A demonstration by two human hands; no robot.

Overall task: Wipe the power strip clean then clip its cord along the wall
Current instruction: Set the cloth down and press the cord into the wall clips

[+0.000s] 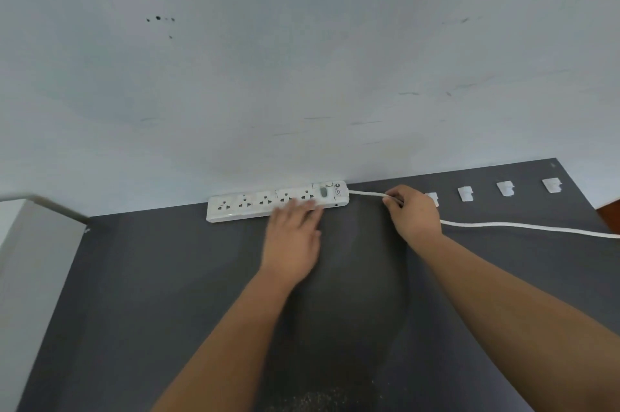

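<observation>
Left hand (292, 237) flat on power strip (268, 203), right hand (411, 210) pinching cord (367, 194)

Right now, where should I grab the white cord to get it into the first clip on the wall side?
Pinch the cord on the short taut stretch just past the power strip, where the right hand already holds it. Come from above, fingers across it, since it lies flat on the dark surface. The nearest clip sits just beyond that hand, so little slack needs guiding.
</observation>
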